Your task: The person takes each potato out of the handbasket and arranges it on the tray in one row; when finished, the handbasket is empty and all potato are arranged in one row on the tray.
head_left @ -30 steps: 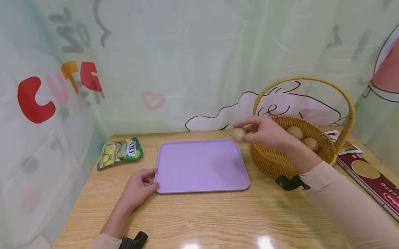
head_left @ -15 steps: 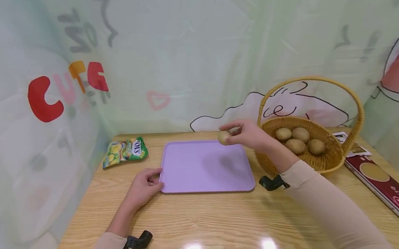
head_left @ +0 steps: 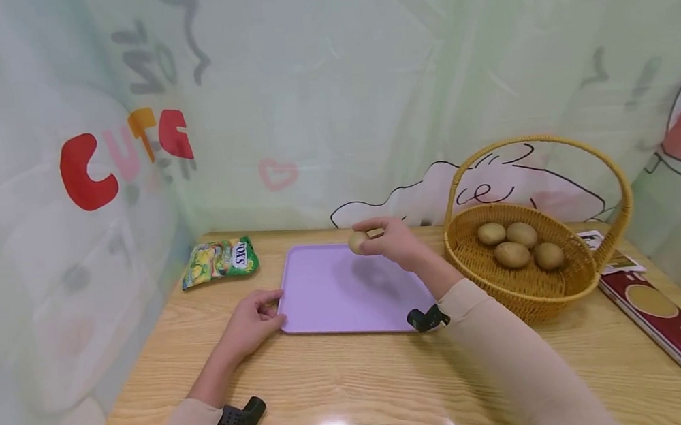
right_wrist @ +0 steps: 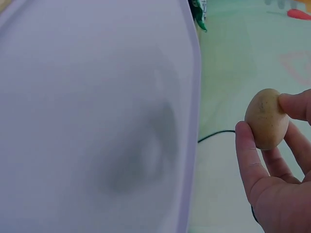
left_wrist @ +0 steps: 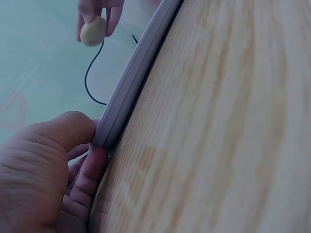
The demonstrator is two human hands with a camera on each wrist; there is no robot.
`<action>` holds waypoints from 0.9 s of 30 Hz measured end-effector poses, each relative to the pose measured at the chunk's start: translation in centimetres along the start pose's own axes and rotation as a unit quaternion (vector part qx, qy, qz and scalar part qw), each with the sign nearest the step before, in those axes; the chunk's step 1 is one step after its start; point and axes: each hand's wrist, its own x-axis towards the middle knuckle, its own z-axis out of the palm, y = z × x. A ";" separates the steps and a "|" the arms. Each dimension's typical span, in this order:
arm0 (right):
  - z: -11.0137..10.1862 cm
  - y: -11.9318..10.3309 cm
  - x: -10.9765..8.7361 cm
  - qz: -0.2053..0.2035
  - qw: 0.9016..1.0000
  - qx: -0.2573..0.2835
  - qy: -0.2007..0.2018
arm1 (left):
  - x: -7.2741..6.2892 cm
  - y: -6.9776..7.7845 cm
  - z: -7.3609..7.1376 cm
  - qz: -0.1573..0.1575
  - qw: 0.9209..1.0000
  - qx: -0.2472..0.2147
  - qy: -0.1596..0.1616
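Observation:
My right hand [head_left: 394, 243] pinches a small tan potato [right_wrist: 266, 119] between thumb and fingertips; its skin has dark specks. Hand and potato hang in the air over the far part of a lilac tray [head_left: 330, 295], and a soft shadow falls on the tray's surface. At the tray's left edge my left hand [head_left: 254, 322] grips the rim, thumb on one side and fingers on the other, as the left wrist view shows. Several more potatoes [head_left: 512, 255] lie in a wicker basket [head_left: 530, 300] with a tall hoop handle, to the right of the tray.
A green snack bag [head_left: 219, 259] lies at the back left of the wooden table [head_left: 308, 386]. Along the right edge runs a long dark red box [head_left: 679, 337], with a flat printed packet [head_left: 628, 263] behind it. A printed curtain [head_left: 306, 106] hangs close behind.
My right hand has carried the potato left, from beside the basket to over the tray, which uncovers the potatoes in the basket. The left hand stays at the tray's edge. The view has shifted slightly.

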 end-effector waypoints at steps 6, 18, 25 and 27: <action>2.7 0.8 1.8 0.002 1.000 0.025 0.003 | 0.1 -0.4 -0.2 0.003 1.000 -0.001 0.000; 7.3 0.9 4.2 0.009 1.000 0.024 -0.010 | 0.1 -0.3 -0.3 0.001 1.000 0.003 0.008; 9.3 0.8 5.2 0.014 1.000 0.019 -0.008 | 0.3 0.0 0.1 0.000 1.000 -0.008 0.008; 9.8 0.8 5.5 0.013 1.000 0.014 -0.008 | 0.3 0.0 0.1 -0.001 1.000 -0.009 0.009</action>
